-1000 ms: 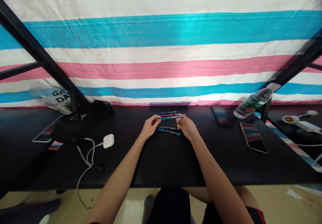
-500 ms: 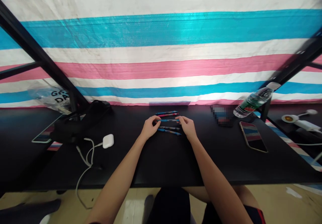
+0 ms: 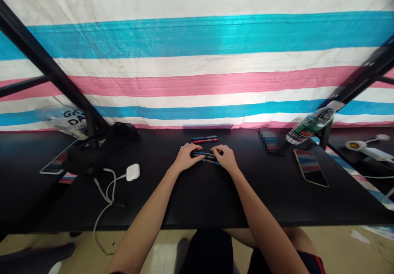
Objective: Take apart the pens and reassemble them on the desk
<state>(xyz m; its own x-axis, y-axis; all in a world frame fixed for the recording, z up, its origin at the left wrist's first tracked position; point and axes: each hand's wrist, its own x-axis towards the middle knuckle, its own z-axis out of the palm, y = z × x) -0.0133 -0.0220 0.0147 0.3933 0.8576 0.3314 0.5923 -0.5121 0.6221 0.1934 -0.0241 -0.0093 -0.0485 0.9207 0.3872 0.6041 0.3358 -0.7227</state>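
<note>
We judge that the slim blue-and-dark plastic pens (image 3: 209, 157), bunched between our hands, could roll apart if our fingertips press unevenly. Left hand (image 3: 184, 157): palm down at their left ends, thumb and forefinger spread. Right hand (image 3: 227, 157): curled over the right ends, grip unclear to us. Beyond both hands, a slim red pen (image 3: 205, 141).

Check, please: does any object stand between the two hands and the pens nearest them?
No, nothing visible stands in the way. The left hand and right hand are at opposite ends of the near pens. The red pen lies beyond, the bottle well to the right.
</note>
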